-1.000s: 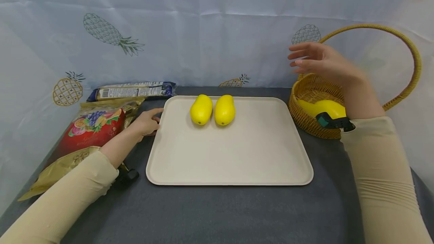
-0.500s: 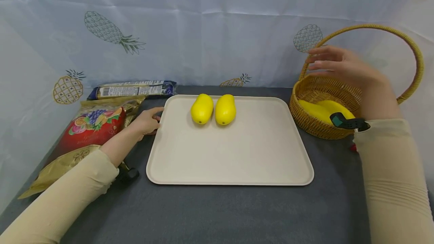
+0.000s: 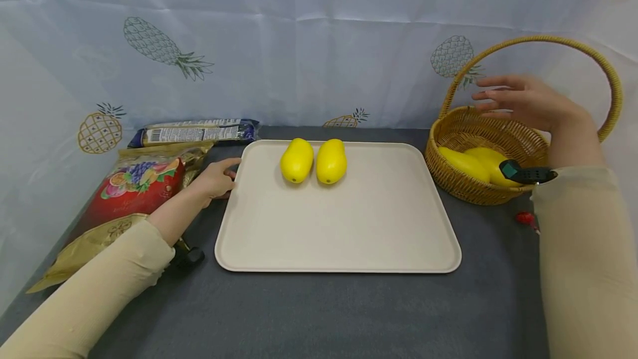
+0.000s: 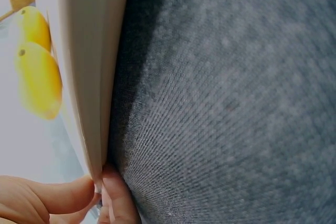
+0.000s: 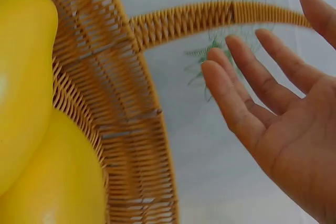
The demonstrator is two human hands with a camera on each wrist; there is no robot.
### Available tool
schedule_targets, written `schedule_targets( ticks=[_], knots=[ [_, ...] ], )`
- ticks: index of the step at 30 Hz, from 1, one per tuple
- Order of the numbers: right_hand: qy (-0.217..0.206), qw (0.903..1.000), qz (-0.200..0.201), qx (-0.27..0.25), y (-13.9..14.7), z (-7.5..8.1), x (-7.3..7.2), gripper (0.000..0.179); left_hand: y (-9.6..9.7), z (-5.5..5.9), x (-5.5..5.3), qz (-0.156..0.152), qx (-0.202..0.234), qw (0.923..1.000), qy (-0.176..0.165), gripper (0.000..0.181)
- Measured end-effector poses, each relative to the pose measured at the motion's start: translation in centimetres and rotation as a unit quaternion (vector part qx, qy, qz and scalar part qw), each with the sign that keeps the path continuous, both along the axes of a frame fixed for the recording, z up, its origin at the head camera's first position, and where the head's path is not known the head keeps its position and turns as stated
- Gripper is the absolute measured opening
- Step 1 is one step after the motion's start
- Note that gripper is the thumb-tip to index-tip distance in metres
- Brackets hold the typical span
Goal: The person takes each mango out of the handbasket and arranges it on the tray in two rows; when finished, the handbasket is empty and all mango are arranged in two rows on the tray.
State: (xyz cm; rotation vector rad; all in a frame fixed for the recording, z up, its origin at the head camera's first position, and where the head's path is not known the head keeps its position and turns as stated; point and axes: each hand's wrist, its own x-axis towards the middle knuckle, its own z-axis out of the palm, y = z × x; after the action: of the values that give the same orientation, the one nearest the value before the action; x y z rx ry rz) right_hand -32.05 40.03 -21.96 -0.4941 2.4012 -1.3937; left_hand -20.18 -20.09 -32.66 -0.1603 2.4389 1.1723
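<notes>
My left hand (image 3: pixel 214 180) pinches the left rim of a beige rectangular tray (image 3: pixel 339 226) between thumb and fingers, plainly seen in the left wrist view, where the thumb (image 4: pixel 68 196) lies over the rim. Two smooth yellow, mango-shaped fruits (image 3: pixel 297 160) lie side by side at the tray's back. With fingers spread and nothing in it, my right hand (image 3: pixel 538 103) hovers over a brown wicker basket (image 3: pixel 456 181). Inside the basket are more yellow fruits (image 5: pixel 52 177), partly hidden by the right wrist's band in the head view. The basket's arched handle (image 5: pixel 184 22) rises behind the fingers.
Left of the tray lie a red and gold snack bag (image 3: pixel 142 187) and a blue and white packet (image 3: pixel 194 133). Something small and red (image 3: pixel 525 218) is on the dark tablecloth (image 3: pixel 319 314) beside my right sleeve. A pineapple-printed curtain (image 3: pixel 319 60) hangs behind.
My right hand has shifted rightward and slightly down above the basket, uncovering more of the yellow fruits and the red item. My left hand stays at the tray's rim.
</notes>
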Motion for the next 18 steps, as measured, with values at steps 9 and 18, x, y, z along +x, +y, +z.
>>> schedule_targets(
  ticks=[9, 18],
  knots=[
    [-0.096, 0.995, -0.021, -0.019, 2.8, -1.7, -1.0, 0.032, 0.0, -0.1, -0.1, 0.003, 0.002, 1.0, 0.0, 0.072],
    [-0.123, 0.9872, -0.016, 0.1, 3.9, -3.4, -1.5, 0.053, 0.0, -0.2, -0.2, 0.003, -0.003, 1.0, 0.0, 0.072]
  ],
)
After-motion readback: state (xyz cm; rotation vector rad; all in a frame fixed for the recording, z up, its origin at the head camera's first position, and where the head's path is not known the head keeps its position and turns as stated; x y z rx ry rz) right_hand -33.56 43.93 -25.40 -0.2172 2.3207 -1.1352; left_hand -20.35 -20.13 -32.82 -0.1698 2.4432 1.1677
